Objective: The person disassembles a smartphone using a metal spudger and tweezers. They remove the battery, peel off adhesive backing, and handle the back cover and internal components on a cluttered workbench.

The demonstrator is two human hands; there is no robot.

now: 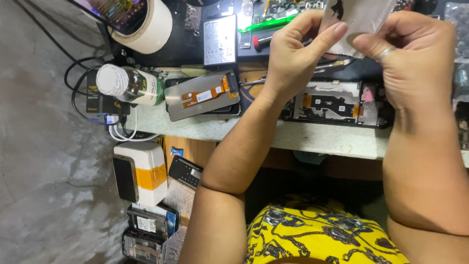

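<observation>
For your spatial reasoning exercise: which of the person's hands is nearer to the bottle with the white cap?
Left. The left hand is raised right of the bottle, pinching a silvery sheet. The right hand grips that sheet farther right.

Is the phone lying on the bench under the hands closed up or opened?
Opened: the phone lies with its back cover off, black inner boards and an orange flex strip exposed within its frame.

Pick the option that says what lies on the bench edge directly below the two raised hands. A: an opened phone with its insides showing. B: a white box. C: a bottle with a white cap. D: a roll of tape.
A: the opened phone lies on the bench under both hands, left hand and right hand, which together pinch a silvery pouch above it.
</observation>
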